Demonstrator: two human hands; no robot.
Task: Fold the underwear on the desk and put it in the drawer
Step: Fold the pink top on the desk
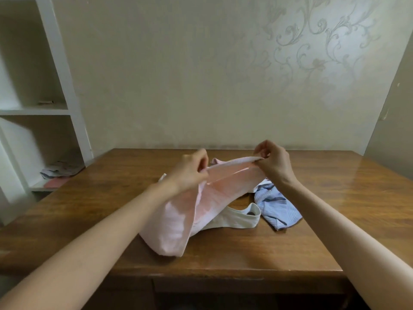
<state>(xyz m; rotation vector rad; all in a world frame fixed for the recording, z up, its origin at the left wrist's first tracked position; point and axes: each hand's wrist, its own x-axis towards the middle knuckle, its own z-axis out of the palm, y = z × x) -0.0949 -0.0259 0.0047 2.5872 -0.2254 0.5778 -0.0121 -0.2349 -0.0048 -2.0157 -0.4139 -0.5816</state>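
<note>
A pale pink pair of underwear (178, 222) hangs above the wooden desk (312, 231), stretched by its waistband between both hands. My left hand (192, 173) pinches the left end of the waistband. My right hand (273, 163) pinches the right end, slightly higher. The lower part of the pink fabric droops down to the desk. Beneath it lies a white garment (237, 218) with a wide band. A blue striped pair (277, 206) lies crumpled to the right of it. The front of the desk at the bottom edge is dark, and no open drawer shows.
A white shelf unit (55, 113) stands at the left, with some folded cloth (62, 168) and a pink item (55, 182) on its lower shelf. A papered wall runs right behind the desk.
</note>
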